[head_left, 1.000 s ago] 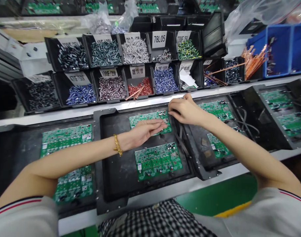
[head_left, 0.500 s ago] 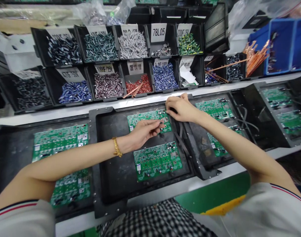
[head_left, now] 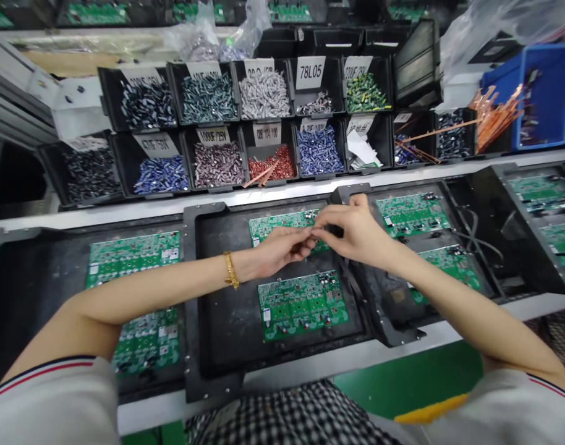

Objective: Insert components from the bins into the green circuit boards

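Over the upper green circuit board (head_left: pixel 264 224), my two hands meet at the fingertips. My left hand (head_left: pixel 285 250), palm partly up with a gold bracelet (head_left: pixel 231 270) at its wrist, is closed in a pinch; what lies in its fingers is too small to name. My right hand (head_left: pixel 347 230) pinches at the same spot from the right, its thumb and forefinger against the left fingertips. The hands cover part of the upper board. Nearer to me, a lower circuit board (head_left: pixel 303 306) lies in the same black tray (head_left: pixel 222 334).
Behind the trays stand two rows of black bins with small parts, among them blue capacitors (head_left: pixel 320 150), red parts (head_left: pixel 271 165) and white parts (head_left: pixel 264 96). Copper-coloured strips (head_left: pixel 496 117) stick up at the right. Neighbouring trays hold more boards (head_left: pixel 412 213).
My right hand has come from the upper board's right edge to my left fingertips, where both now touch. The view has shifted slightly, so the scene sits further right and lower.
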The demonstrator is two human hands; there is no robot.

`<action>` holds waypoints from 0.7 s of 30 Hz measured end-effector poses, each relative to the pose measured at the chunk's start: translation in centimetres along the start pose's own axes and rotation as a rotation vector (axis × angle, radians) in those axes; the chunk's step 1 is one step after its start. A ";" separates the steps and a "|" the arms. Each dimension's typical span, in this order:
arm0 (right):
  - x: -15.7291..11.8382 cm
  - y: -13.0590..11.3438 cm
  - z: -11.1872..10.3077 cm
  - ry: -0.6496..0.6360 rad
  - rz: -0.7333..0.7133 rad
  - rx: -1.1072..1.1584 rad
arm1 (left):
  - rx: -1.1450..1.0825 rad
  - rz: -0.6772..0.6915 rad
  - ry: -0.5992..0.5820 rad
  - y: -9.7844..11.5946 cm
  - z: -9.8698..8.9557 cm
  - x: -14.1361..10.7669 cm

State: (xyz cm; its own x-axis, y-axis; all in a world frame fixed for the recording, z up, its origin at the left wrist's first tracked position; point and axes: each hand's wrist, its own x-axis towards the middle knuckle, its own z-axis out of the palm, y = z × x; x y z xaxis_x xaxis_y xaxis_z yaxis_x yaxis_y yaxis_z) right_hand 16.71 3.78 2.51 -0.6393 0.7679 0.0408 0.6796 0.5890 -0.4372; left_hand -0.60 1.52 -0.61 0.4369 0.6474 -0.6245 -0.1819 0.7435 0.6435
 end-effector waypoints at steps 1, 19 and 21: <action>-0.1 0.0 -0.3 0.028 0.007 -0.005 | 0.110 0.050 0.003 1.0 -0.3 0.7; -5.6 -0.4 -0.1 0.095 0.032 -0.141 | 0.807 0.705 0.344 20.2 -9.2 10.9; -6.7 -1.1 0.4 0.056 0.033 -0.167 | 0.652 0.725 0.330 20.8 -8.8 11.3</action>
State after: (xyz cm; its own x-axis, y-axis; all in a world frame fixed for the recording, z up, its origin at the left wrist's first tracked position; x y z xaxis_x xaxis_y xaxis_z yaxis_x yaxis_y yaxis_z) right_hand 20.13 -2.09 2.36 -0.5974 0.7978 0.0811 0.7534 0.5930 -0.2841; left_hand -7.25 25.77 1.83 0.1311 0.9912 -0.0173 0.2513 -0.0164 0.9678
